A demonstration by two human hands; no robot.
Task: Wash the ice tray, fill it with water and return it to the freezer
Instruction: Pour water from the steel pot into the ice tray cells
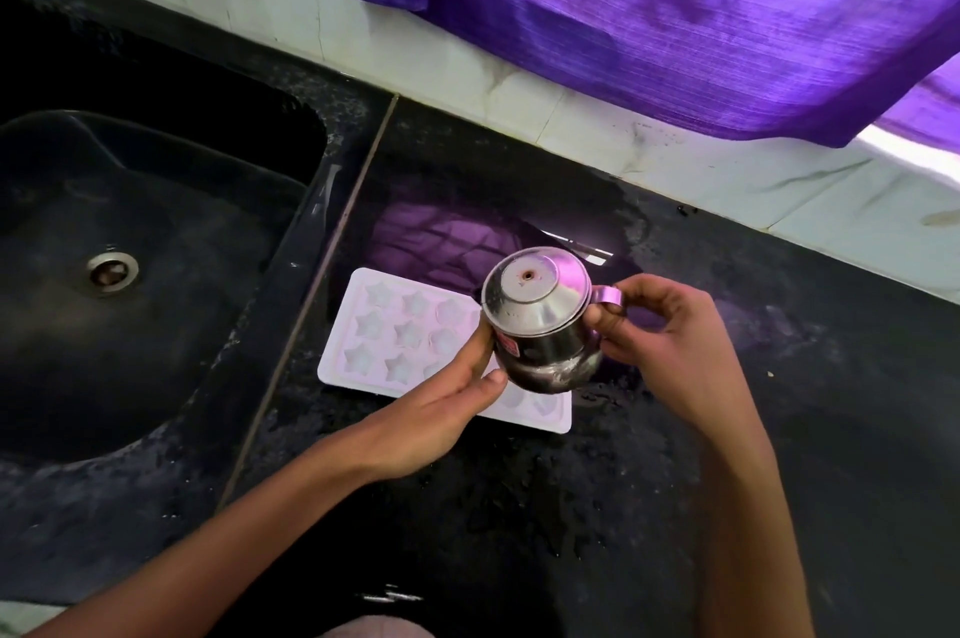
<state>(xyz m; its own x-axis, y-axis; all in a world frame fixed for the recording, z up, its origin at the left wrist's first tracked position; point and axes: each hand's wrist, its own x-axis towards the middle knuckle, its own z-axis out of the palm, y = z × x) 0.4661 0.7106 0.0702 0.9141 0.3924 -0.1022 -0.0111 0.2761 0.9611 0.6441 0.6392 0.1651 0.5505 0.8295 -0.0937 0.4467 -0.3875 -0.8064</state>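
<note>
A black stone countertop (779, 377) fills most of the view, wet and speckled, with a white tiled wall (649, 143) along its far edge. A purple curtain (675, 13) hangs over the far right, and its colour reflects in the wet surface below. To the left a dark sink (156, 200) is sunk into the counter, with a round metal drain (111, 272) in its basin.

The white ice tray (395, 330) lies flat on the counter just right of the sink, its star-shaped cells facing up. Its right part is hidden behind the hands and the vessel.

Above that end of the tray, a small steel pot (540, 320) with a lid is held tilted. The left hand (441, 403) cradles its body from the near left side, fingers curled against the metal. The right hand (660, 330) pinches the pot's handle (608, 297) on the right.
</note>
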